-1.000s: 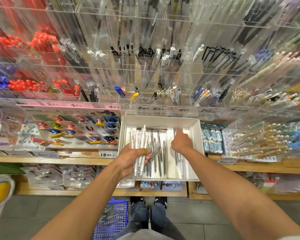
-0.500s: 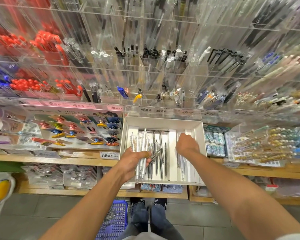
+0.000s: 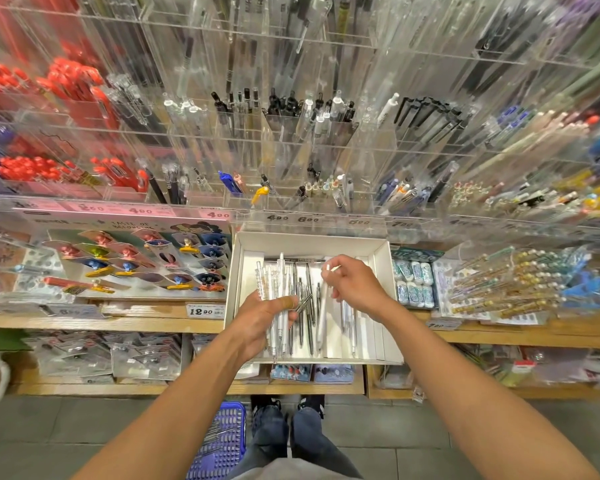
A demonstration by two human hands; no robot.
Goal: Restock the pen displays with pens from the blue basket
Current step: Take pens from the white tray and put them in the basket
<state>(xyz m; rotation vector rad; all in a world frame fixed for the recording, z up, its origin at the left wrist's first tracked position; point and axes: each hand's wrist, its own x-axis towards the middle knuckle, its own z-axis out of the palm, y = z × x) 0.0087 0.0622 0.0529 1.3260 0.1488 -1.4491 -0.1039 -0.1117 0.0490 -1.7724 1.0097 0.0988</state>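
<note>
Lifted since half a second ago, the right hand (image 3: 355, 289) now pinches a white pen (image 3: 323, 315) above the white tray (image 3: 381, 271). At its nine o'clock, the left hand (image 3: 260, 323) grips a bundle of clear pens (image 3: 279, 289). Down at six o'clock, the blue basket (image 3: 219, 441) sits on the floor by the person's feet.

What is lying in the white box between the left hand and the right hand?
In the head view, loose silver pens lie in the white box between the left hand, which grips a bundle of pens, and the right hand, which holds a white pen.
</note>
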